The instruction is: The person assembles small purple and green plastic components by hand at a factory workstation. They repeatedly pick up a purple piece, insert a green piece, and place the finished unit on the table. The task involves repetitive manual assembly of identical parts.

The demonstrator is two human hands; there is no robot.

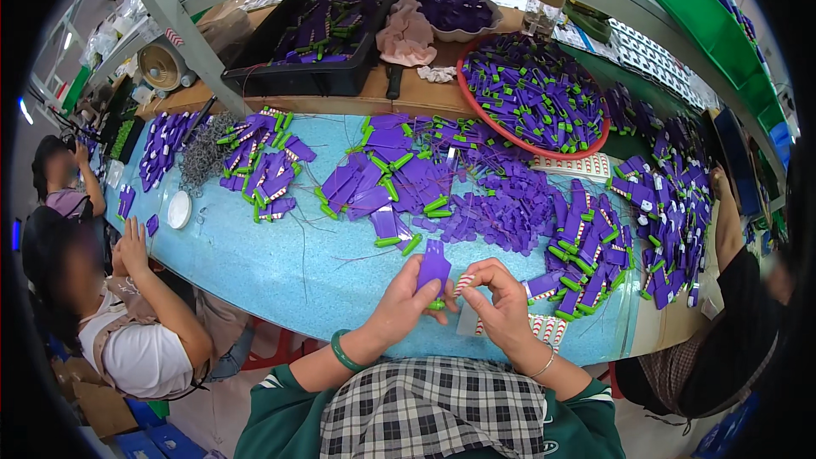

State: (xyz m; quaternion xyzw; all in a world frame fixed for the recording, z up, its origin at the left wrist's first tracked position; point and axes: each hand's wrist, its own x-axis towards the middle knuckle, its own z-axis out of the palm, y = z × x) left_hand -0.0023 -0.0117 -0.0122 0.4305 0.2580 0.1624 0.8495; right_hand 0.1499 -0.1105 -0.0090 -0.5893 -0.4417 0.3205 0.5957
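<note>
Purple flat piece (434, 262) is held well in front of the red basket (557, 155), over the near part of the bench (297, 268), with a green part (437, 305) showing below it. It is clamped between the thumb and fingers of the left hand (401, 299). By the right hand (501, 304), a small red-and-white striped strip (464, 284) is pinched just beside the piece, thumb and fingertips brought together on it.

Under the right wrist, well in front of the basket, a sheet of striped strips (548, 329) is laid. Closer in front of the basket, loose purple pieces (501, 212) are heaped, and to its front right, green-ended pieces (591, 242) are piled. More pieces with wires (374, 178) are spread to the basket's left; farther left are seen a grey wire bundle (204, 153) and a white round dish (179, 210).

Behind the basket to its left, a white bowl (463, 35), a pink cloth (408, 34) and a black tray (297, 81) are set. To its right, white-ended pieces (676, 212) are massed. Places at the bench are taken by co-workers (153, 323) on both sides of the basket.
</note>
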